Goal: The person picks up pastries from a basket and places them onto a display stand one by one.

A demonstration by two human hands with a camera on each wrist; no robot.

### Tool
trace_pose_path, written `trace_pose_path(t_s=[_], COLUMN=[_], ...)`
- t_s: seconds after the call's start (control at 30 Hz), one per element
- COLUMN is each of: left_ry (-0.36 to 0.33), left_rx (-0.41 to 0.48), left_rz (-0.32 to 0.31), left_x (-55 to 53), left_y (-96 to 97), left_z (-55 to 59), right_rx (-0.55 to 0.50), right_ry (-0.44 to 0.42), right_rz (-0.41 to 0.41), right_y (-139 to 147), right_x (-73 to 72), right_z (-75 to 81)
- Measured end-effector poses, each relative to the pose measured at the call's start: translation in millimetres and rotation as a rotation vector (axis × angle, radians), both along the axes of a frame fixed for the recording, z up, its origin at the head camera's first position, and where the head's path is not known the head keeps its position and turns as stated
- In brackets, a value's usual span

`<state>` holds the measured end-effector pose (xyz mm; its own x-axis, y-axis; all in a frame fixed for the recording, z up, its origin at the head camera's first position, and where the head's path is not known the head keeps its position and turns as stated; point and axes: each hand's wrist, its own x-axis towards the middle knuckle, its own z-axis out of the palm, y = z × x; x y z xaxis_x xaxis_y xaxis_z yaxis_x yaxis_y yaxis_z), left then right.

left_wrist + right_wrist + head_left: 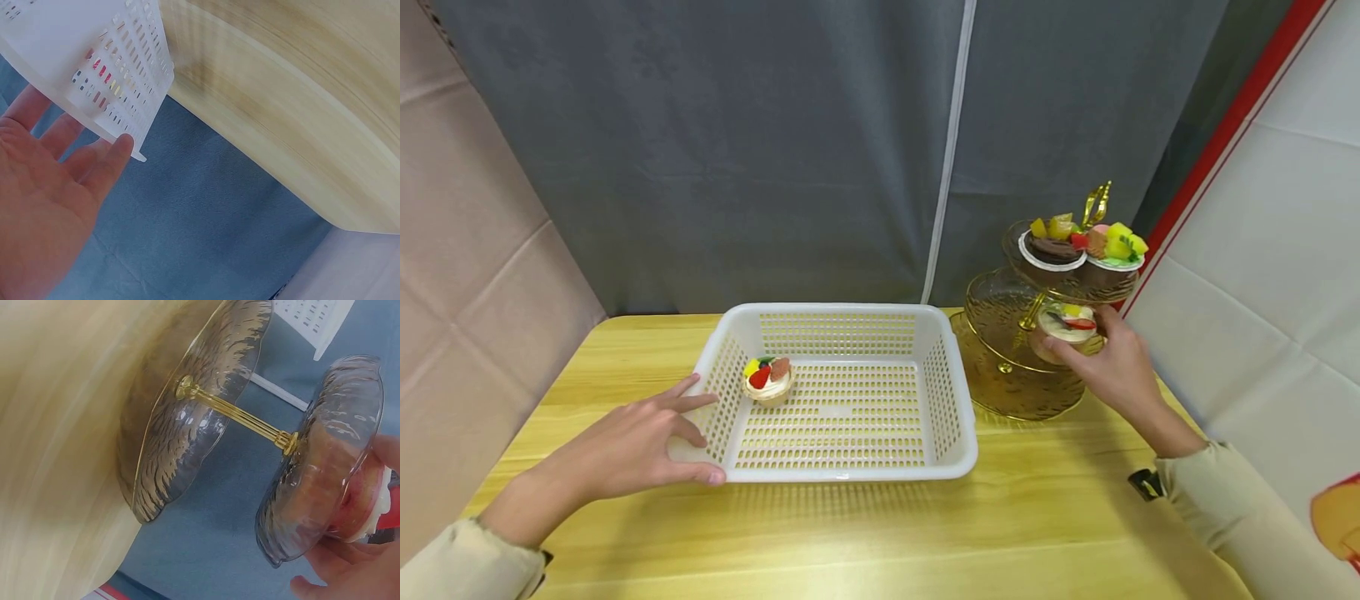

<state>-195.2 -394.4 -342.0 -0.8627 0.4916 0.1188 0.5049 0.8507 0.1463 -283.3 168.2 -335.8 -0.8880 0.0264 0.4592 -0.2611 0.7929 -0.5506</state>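
My left hand (pixel 632 442) lies at the left rim of a white plastic basket (pixel 842 309), its fingers spread and fairly straight, the thumb by the near left corner. Inside the basket's left part sits a fruit tart (pixel 769 383) with cream on top. Over at the right, my right hand (pixel 1116 367) grips another fruit tart (pixel 1063 329) between thumb and fingers, at the middle tier of a gold-rimmed glass stand (pixel 988 375). From below, the right wrist view shows this tart (pixel 359 503) through the clear plate (pixel 281 512), with fingers at both sides of it.
On the stand's top tier are two dark cups, a chocolate one (pixel 1052 252) and a fruit-topped one (pixel 1116 247), below a gold leaf-shaped handle (pixel 1097 202). A grey curtain (pixel 737 167) hangs behind the wooden table (pixel 850 542). White panels (pixel 1262 250) rise close on the right.
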Motion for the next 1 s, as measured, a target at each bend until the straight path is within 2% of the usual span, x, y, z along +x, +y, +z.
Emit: trace_pose_path(t_s=[0.17, 0.3, 0.43, 0.53, 0.7, 0.87, 1.0], left_ry=[0.001, 0.001, -0.001, -0.001, -0.002, 0.000, 0.005], left_rx=[0.000, -0.002, -0.004, -0.003, -0.002, -0.003, -0.003], left_rz=[0.002, 0.003, 0.004, 0.002, -0.002, -0.001, -0.001], left_x=[0.0, -0.3, -0.7, -0.8, -0.6, -0.6, -0.3], left_y=[0.2, 0.2, 0.0, -0.1, 0.0, 0.2, 0.3], left_z=[-0.6, -0.8, -0.8, -0.7, 0.1, 0.9, 0.8], right_rx=[-0.007, -0.014, 0.023, 0.081, 0.192, 0.268, 0.277], right_ry=[-0.008, 0.030, 0.139, 0.257, 0.445, 0.553, 0.579], right_rz=[0.000, 0.010, -0.003, 0.010, 0.079, 0.151, 0.189], right_y=[2.8, 4.8, 5.6, 5.1, -3.2, -20.7, -35.1], right_x=[0.8, 2.9, 6.7, 9.3, 13.1, 16.9, 18.3], right_z=[-1.7, -3.9, -7.5, -10.7, -13.8, -12.0, -7.9])
